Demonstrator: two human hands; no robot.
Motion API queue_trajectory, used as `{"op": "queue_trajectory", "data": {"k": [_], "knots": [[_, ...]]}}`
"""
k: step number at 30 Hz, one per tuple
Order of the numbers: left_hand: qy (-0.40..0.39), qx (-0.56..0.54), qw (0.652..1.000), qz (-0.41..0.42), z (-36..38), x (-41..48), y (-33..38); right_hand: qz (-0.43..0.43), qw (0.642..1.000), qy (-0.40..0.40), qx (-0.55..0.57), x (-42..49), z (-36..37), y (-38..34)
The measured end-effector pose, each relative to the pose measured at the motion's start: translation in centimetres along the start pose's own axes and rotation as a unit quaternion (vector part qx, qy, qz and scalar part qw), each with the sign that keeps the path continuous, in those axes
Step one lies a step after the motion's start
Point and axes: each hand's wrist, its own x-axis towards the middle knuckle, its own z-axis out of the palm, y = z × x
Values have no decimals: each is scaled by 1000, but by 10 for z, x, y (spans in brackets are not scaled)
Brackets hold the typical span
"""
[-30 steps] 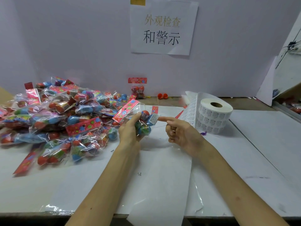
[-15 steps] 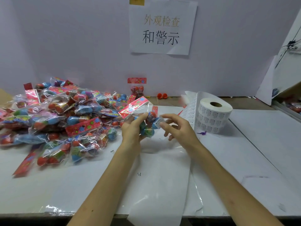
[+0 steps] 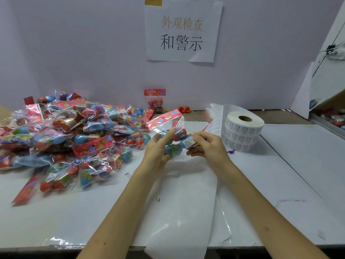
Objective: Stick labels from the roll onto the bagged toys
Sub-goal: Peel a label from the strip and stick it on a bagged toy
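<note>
One bagged toy (image 3: 175,146) between left hand (image 3: 158,150) and right hand (image 3: 207,147), near label roll (image 3: 243,132).

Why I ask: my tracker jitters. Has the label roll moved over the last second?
No. The label roll stands where it did, below and just right of the right edge of the wall sign.

Centre of frame: left hand (image 3: 158,146) and right hand (image 3: 207,146) both held one bagged toy (image 3: 174,139) above the white table (image 3: 298,165), its red header card (image 3: 164,118) tilted toward the upper left. A white label (image 3: 189,142) sat on the bag, at the right fingertips. The label roll (image 3: 242,131) stood just right of the hands, with a loose strip (image 3: 214,122) beside it. A heap of bagged toys (image 3: 65,139) filled the left side. A paper sign (image 3: 183,30) hung top centre.
</note>
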Motion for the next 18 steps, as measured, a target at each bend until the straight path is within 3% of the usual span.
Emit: {"op": "queue_trajectory", "data": {"k": [4,10,18], "knots": [[-67,47,997,9,5,-5,-5,5,1000,18,21,1,-2,-1],[-2,103,993,64,4,-3,-6,-28,999,4,-41,-1,1,1],[14,109,991,72,4,-3,-5,5,1000,-12,2,1,-2,-1]]}}
